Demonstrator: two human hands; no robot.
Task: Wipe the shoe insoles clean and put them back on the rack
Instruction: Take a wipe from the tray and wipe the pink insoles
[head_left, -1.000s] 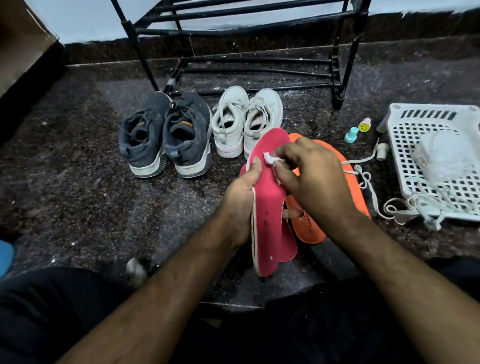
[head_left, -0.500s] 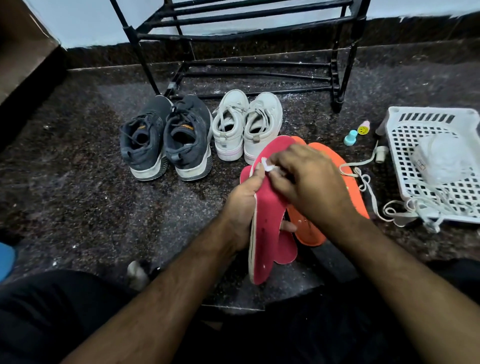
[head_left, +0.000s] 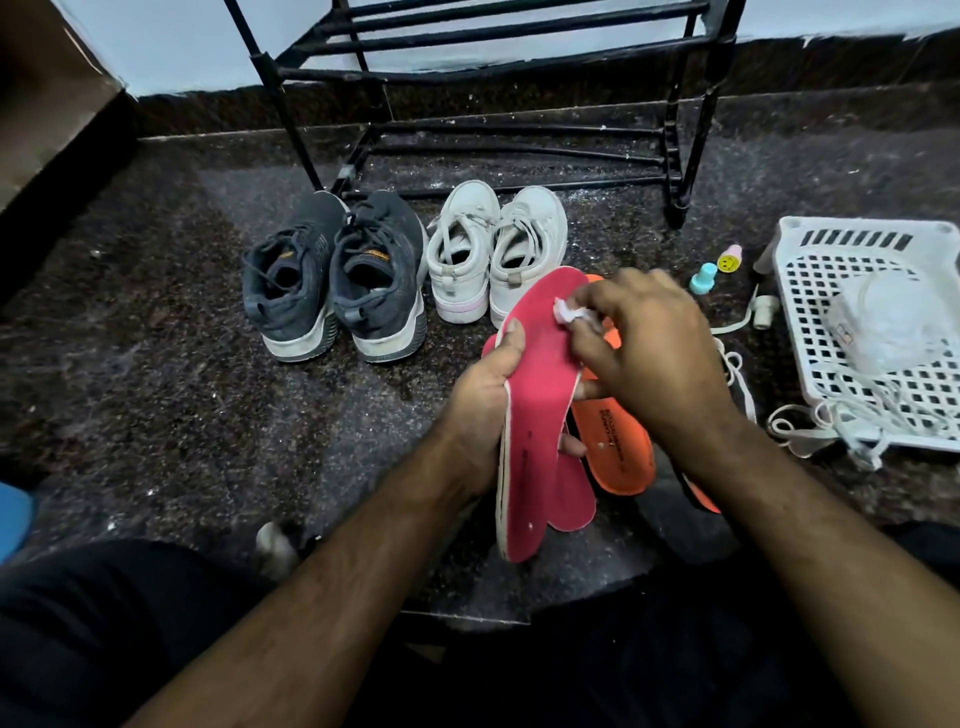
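Observation:
My left hand (head_left: 485, 395) grips a pink insole (head_left: 537, 410) by its edge and holds it upright over the floor. Behind it sits a second pink insole (head_left: 574, 493), partly hidden. My right hand (head_left: 644, 348) pinches a small white wad (head_left: 569, 313) and presses it on the upper part of the held insole. An orange insole (head_left: 618, 447) lies on the floor under my right hand; another orange one shows at its wrist (head_left: 701, 496). The black shoe rack (head_left: 498, 78) stands at the back.
A pair of dark grey sneakers (head_left: 332, 275) and a pair of white sneakers (head_left: 493, 249) stand in front of the rack. At the right are a white plastic basket (head_left: 810, 291) with laces spilling out, and two small bottles (head_left: 717, 267). A cardboard box (head_left: 47, 119) is at far left.
My left hand has turned the insole so that more of its pink face shows. My right hand with the wad has shifted slightly right and up along the toe part.

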